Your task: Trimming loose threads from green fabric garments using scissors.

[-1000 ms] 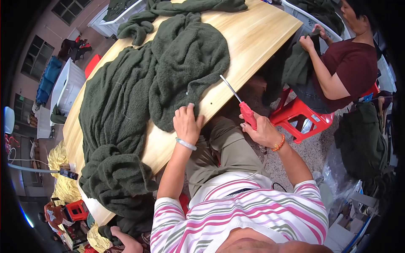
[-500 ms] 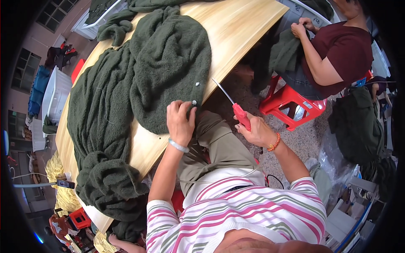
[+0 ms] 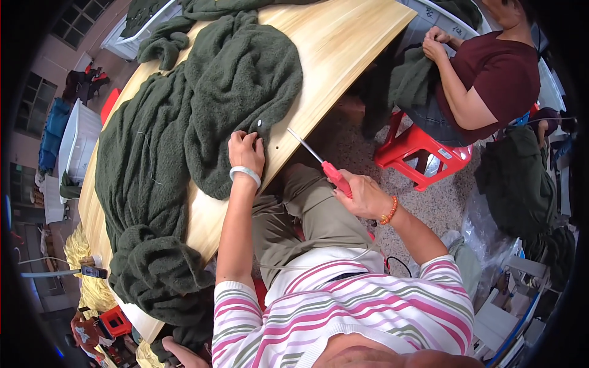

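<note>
A dark green fuzzy knit garment (image 3: 242, 67) lies bunched over the near edge of the wooden table. My left hand (image 3: 246, 152) grips its right-hand edge, fingers curled and pressed together on the knit. Just beyond my fingertips a small shiny white piece (image 3: 259, 122) sits on the fabric; its kind is too small to tell. My right hand (image 3: 365, 195) is closed around the red handle of a screwdriver (image 3: 334, 176). Its thin metal shaft points up and left, with the tip over the table edge, apart from the garment.
More green knit pieces (image 3: 144, 147) lie along the left of the wooden table (image 3: 343, 46). To the right, a co-worker in a dark red top (image 3: 500, 83) sits on a red plastic stool (image 3: 423, 153), handling green fabric. White bins (image 3: 83, 135) stand beyond the table.
My left hand has drawn the garment's edge leftward, folding it and baring more tabletop with a small dark spot. My right hand has moved slightly left and down with the screwdriver.
</note>
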Action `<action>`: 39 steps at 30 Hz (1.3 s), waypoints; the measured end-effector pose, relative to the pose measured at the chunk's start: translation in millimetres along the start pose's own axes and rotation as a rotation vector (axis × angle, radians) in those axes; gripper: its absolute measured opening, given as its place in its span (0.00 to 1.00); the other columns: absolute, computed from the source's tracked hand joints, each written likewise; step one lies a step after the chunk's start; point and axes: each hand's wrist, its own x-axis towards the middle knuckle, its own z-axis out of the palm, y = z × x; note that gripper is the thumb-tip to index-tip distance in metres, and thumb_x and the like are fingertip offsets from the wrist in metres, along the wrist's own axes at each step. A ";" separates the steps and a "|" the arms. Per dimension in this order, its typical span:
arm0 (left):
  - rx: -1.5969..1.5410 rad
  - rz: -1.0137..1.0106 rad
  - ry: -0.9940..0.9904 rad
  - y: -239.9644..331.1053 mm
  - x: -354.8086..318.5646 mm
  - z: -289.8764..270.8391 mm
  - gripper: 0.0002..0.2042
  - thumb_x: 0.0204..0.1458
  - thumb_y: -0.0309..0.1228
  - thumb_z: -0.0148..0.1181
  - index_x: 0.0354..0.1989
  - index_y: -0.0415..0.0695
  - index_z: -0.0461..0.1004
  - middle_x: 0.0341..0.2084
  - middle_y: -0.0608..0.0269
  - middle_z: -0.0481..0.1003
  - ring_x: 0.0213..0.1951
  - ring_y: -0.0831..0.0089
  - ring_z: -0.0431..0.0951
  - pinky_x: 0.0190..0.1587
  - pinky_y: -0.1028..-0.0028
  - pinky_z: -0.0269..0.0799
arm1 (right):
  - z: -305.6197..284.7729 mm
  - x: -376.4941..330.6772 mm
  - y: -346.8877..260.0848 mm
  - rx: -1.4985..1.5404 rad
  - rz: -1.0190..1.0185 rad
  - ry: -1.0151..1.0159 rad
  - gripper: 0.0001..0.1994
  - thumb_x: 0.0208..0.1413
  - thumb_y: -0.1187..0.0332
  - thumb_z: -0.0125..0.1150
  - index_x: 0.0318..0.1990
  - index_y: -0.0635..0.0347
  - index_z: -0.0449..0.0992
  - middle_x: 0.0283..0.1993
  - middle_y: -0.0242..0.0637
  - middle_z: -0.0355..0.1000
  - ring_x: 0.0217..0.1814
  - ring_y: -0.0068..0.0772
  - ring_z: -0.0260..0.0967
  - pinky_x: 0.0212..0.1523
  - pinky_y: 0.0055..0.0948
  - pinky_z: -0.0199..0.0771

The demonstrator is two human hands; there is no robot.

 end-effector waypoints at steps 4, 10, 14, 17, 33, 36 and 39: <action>0.006 -0.003 -0.106 3.2 -3.0 -12.5 0.07 0.45 0.28 0.62 0.33 0.40 0.77 0.38 0.52 0.67 0.42 0.55 0.69 0.44 0.63 0.69 | 1.9 3.2 -8.1 -0.027 -0.007 -0.035 0.16 0.53 0.63 0.55 0.45 0.63 0.65 0.32 0.57 0.72 0.38 0.62 0.70 0.41 0.51 0.70; 0.250 0.082 -0.067 28.9 -11.8 -24.5 0.05 0.42 0.26 0.59 0.30 0.42 0.76 0.35 0.54 0.65 0.40 0.56 0.66 0.41 0.64 0.63 | 3.7 3.6 -14.8 -0.087 0.006 -0.077 0.18 0.53 0.62 0.54 0.47 0.63 0.65 0.32 0.59 0.72 0.39 0.61 0.71 0.42 0.51 0.71; 0.378 0.064 -0.256 29.5 -8.4 -26.6 0.02 0.43 0.23 0.56 0.26 0.40 0.74 0.35 0.50 0.68 0.41 0.54 0.70 0.41 0.62 0.67 | 4.9 2.6 -17.7 -0.095 -0.016 -0.076 0.18 0.54 0.62 0.54 0.47 0.63 0.65 0.33 0.59 0.72 0.39 0.61 0.71 0.43 0.50 0.71; 0.321 0.026 -0.324 23.7 -3.5 -25.1 0.04 0.43 0.23 0.56 0.28 0.39 0.73 0.34 0.48 0.70 0.39 0.52 0.72 0.40 0.60 0.69 | 6.1 3.0 -18.4 -0.102 -0.014 -0.075 0.18 0.54 0.62 0.54 0.48 0.63 0.65 0.33 0.58 0.72 0.39 0.61 0.71 0.43 0.50 0.71; -0.531 -0.329 -0.475 -3.8 1.5 -28.1 0.05 0.44 0.23 0.64 0.30 0.38 0.77 0.19 0.67 0.76 0.23 0.85 0.73 0.29 0.82 0.70 | 3.0 1.4 -27.4 -0.321 0.030 -0.115 0.12 0.53 0.64 0.53 0.37 0.64 0.69 0.30 0.55 0.74 0.37 0.58 0.73 0.41 0.50 0.72; -0.649 -0.318 -0.460 -14.6 -5.3 -27.8 0.05 0.46 0.21 0.63 0.32 0.37 0.78 0.21 0.68 0.76 0.24 0.86 0.73 0.29 0.83 0.70 | 0.6 1.3 -40.4 -0.281 -0.014 -0.223 0.11 0.53 0.64 0.53 0.37 0.64 0.70 0.31 0.54 0.74 0.37 0.57 0.73 0.41 0.50 0.72; -0.674 -0.292 -0.485 -16.4 -4.5 -27.5 0.06 0.46 0.19 0.62 0.33 0.36 0.78 0.24 0.68 0.77 0.26 0.85 0.74 0.31 0.83 0.71 | -0.9 4.5 -40.5 -0.275 0.004 -0.159 0.12 0.52 0.64 0.54 0.37 0.64 0.70 0.31 0.54 0.74 0.38 0.57 0.73 0.41 0.50 0.72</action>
